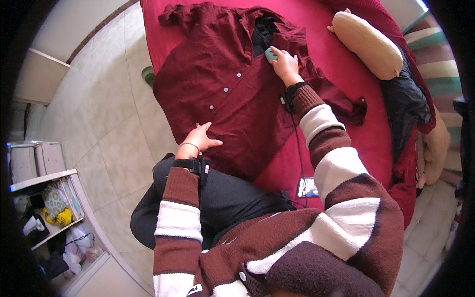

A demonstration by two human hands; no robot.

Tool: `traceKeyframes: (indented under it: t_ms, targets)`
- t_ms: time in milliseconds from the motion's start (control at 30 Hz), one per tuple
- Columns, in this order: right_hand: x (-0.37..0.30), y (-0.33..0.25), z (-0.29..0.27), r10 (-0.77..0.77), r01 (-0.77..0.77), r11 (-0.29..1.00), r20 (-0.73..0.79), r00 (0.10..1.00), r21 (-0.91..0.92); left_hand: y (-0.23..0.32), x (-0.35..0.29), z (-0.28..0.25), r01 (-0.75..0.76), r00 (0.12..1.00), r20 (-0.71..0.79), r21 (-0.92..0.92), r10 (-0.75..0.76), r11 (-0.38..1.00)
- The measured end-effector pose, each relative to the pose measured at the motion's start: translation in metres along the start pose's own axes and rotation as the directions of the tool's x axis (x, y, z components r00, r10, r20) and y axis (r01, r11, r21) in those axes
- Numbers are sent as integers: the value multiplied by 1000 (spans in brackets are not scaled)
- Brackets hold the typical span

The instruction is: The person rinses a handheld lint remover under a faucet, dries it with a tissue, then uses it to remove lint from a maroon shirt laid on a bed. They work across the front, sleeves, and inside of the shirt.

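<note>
A dark red button-up shirt (217, 64) lies spread on the bed, its collar at the far end and a row of pale buttons down its front. My right hand (286, 65) is closed round a small, rounded mint-green tool (270, 54), held against the shirt just below the collar opening. The palm and fingers hide most of that tool, so its exact kind does not show. Near the lower buttons, my left hand (199, 138) rests on the cloth with thumb and fingers apart, holding nothing.
A bright red sheet (341, 54) covers the bed. At the right lie a beige cushion-like roll (368, 44) and dark folded cloth (405, 99). A phone (308, 187) with a cable is beside my leg. Open shelves (54, 180) stand at the left; a green object (148, 75) is on the floor.
</note>
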State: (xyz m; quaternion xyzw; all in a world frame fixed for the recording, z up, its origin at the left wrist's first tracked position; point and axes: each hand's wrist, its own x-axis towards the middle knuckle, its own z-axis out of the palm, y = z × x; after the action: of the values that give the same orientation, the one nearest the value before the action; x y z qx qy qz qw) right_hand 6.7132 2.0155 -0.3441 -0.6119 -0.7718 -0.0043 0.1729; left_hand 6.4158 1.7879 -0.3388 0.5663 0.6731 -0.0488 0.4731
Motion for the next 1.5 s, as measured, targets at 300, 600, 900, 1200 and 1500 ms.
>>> traceKeyframes:
  t_ms: [300, 600, 900, 1200, 1500]
  targets:
    - [-153, -107, -17, -576, 543, 813, 155, 802, 213, -5, -4, -9, 17, 969, -247, -42, -27, 999]
    - [9, 32, -15, 6, -6, 999, 8, 1000, -54, 6, -3, -21, 120, 974, -211, 149, -87, 982]
    - [-149, -67, -43, -473, 403, 873, 276, 837, 273, 29, 7, -19, 442, 895, -113, 101, -431, 891]
    - [15, 85, -7, 92, -89, 992, 31, 995, -93, 17, 32, -14, 545, 834, 23, 116, -551, 830]
    - [-119, -28, -38, -373, 322, 923, 288, 882, 209, 8, 38, -10, 506, 860, 4, 120, -510, 854]
